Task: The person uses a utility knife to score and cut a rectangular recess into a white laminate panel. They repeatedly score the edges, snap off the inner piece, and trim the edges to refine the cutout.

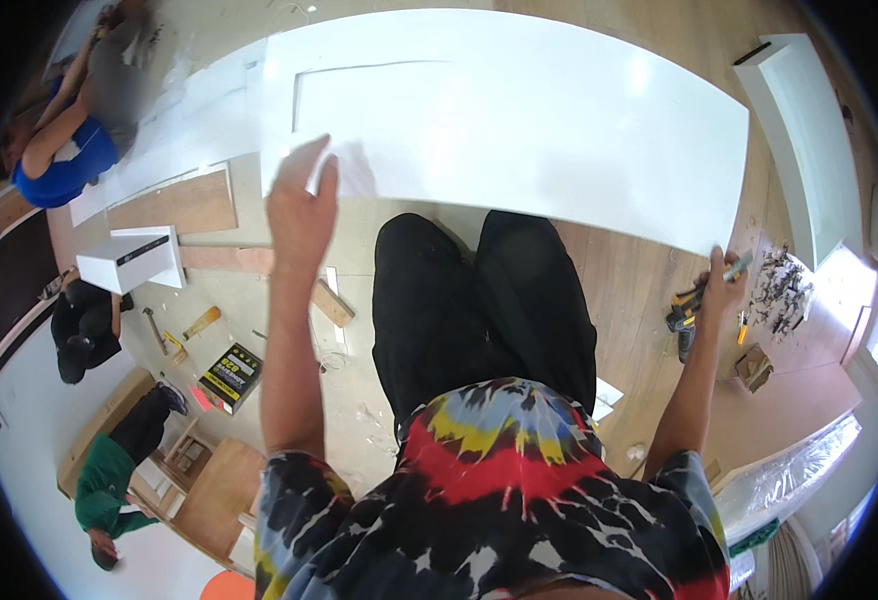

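A large glossy white panel [519, 120] lies across in front of my knees, with a thin rectangular outline near its left end. Over the panel's near left part is my left hand [302, 205], its fingers apart and holding nothing; whether they touch the surface I cannot tell. My right hand [723, 285] is at the panel's near right corner, thumb by the edge. Its fingers close round a small teal-and-grey tool [738, 266], whose kind is partly hidden. Just beyond that wrist, a yellow-and-black cordless drill [683, 318] stands on the floor.
A long white boxed piece [809, 140] lies at the far right, near dark scraps [781, 290]. On the left are a hammer [155, 328], a black-and-yellow box [231, 378], a wood block [333, 303] and a white box-shaped piece [129, 262]. Several people work at left.
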`<state>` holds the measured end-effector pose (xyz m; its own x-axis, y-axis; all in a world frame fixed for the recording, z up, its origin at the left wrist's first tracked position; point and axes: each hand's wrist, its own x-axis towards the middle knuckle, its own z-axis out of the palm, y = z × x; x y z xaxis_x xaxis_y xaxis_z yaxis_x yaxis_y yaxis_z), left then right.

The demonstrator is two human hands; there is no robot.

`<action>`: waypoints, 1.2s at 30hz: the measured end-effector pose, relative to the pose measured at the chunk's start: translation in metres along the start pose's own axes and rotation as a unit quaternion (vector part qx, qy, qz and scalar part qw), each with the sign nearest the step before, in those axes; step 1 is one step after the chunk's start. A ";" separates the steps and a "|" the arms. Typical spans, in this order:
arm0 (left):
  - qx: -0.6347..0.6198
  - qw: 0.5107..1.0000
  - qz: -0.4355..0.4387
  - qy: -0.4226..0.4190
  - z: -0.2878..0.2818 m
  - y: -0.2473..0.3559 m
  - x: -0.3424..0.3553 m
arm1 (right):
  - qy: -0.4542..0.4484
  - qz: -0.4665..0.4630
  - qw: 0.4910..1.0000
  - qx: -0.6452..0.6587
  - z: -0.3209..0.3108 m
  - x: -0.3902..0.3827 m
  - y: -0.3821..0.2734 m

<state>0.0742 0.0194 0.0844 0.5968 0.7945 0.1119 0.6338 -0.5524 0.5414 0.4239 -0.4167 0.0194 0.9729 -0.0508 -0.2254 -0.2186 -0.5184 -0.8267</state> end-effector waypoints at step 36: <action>-0.018 0.910 -0.039 -0.413 -0.003 -0.062 0.144 | -0.584 -0.219 0.688 -0.372 0.311 -0.191 -0.242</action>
<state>0.1191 0.1692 0.0697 0.7264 0.3620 -0.5842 0.6823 -0.4822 0.5495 0.2680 -0.0155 0.1021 0.1152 0.7446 -0.6575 0.5972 -0.5808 -0.5531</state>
